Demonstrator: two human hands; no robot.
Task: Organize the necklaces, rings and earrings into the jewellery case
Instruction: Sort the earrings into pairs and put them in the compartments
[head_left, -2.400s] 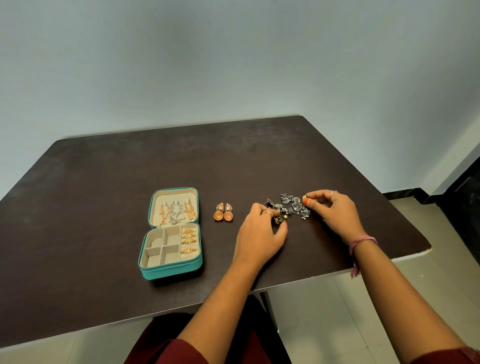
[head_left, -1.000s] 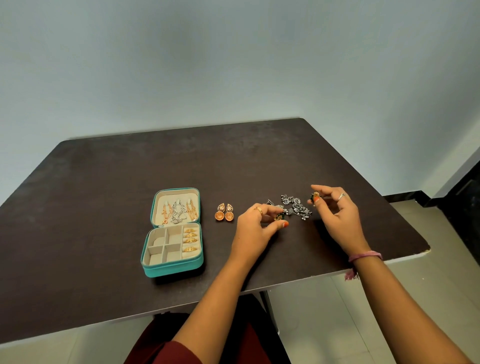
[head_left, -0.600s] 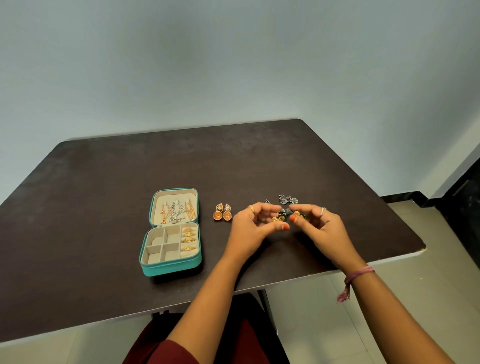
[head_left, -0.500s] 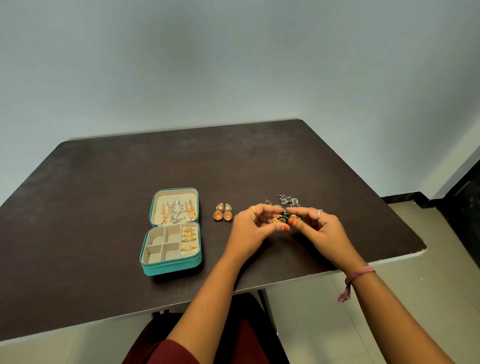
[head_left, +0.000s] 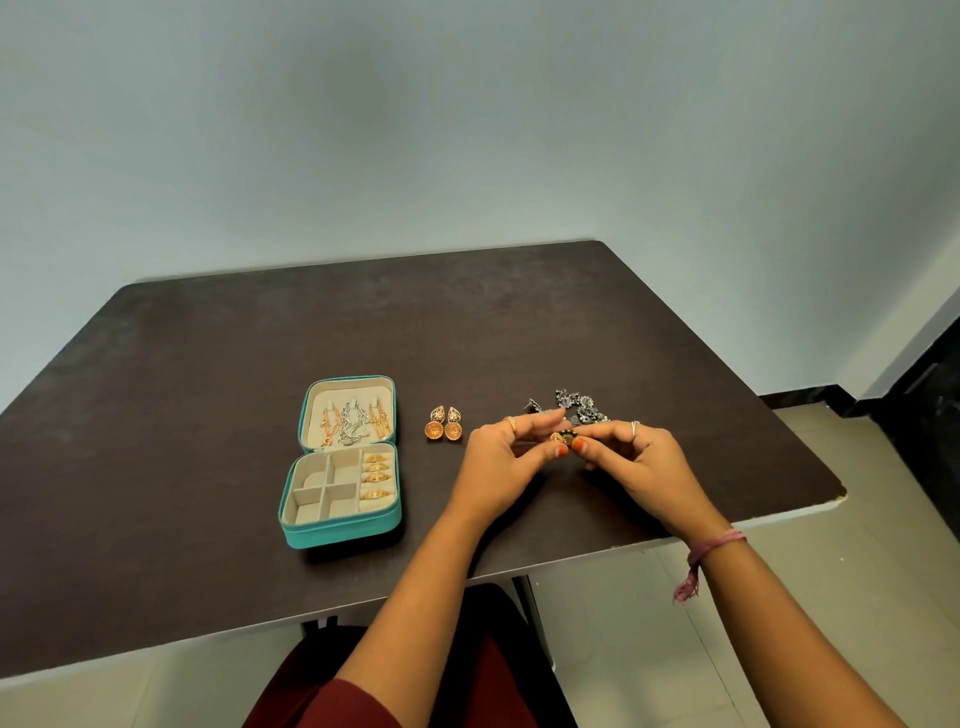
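Head view: left hand (head_left: 501, 457) and right hand (head_left: 631, 457) pinching small gold-and-dark earrings (head_left: 563, 439) together above table (head_left: 208, 364). Open teal jewellery case (head_left: 343, 462) far left; orange earring pair (head_left: 444, 424) between; silver jewellery pile (head_left: 579, 408) just beyond fingertips.

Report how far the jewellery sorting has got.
Done: chains hang in the open teal jewellery case lid, gold rings in its right slot. In hand: left hand and right hand pinch small green-gold earrings. Left: orange-gold earring pair, silver earring pile.
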